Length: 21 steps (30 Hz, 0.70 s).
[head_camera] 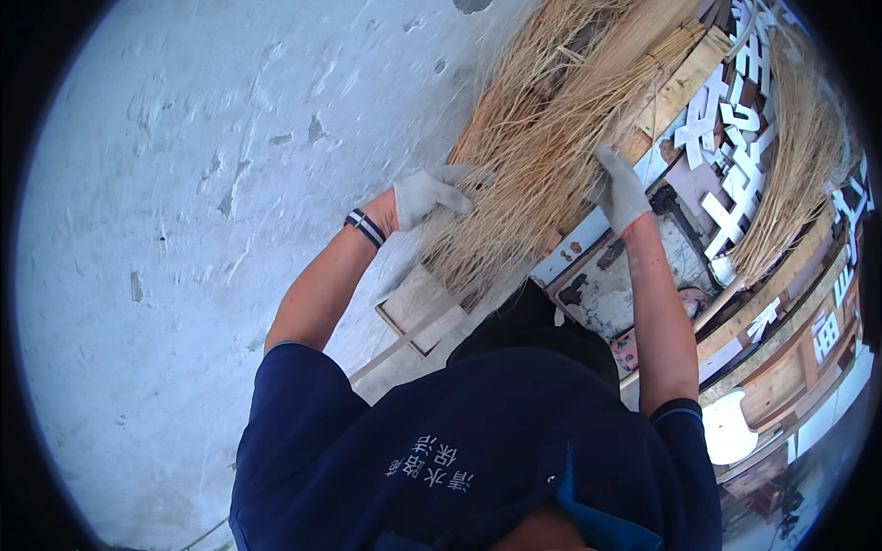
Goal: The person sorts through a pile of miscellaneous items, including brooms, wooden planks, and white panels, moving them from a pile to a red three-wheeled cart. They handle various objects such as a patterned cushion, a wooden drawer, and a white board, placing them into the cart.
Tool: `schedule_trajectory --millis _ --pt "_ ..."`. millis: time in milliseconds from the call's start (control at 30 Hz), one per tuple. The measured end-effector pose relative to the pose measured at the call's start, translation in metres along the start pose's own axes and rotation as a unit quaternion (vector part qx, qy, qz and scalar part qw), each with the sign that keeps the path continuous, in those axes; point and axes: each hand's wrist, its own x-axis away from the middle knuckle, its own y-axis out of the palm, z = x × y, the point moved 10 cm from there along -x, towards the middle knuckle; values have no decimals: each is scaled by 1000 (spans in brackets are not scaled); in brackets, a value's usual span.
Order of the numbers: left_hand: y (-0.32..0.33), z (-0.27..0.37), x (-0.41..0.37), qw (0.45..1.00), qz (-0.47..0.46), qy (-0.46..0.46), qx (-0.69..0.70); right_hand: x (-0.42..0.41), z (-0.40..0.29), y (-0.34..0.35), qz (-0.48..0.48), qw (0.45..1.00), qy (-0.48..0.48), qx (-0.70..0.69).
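A large loose bundle of dry straw-like broom bristles (530,179) lies before me, spread between my two hands. My left hand (431,196), in a pale work glove, is at the bundle's left edge with thumb and forefinger apart. Strands cover some of its fingertips. On the right side, my right hand (623,189) wears a similar glove, its thumb pointing up along the bristles. Its other fingers are partly hidden by the strands. Whether either hand grips the bristles does not show.
A worn, chipped pale wall (207,206) fills the left. At right lie wooden boards (689,76), white cut-out characters (737,179) and a straw broom (792,158) with a handle. Below the bristles is a shallow box-like panel (420,310), crossed by a thin pole (406,337).
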Motion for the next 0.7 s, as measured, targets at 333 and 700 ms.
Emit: schedule_trajectory --millis 333,700 --pt "25 133 49 700 342 213 -589 0 4 -23 89 964 -58 243" --pt "85 123 -154 696 259 113 -660 32 10 -6 123 947 -114 273"
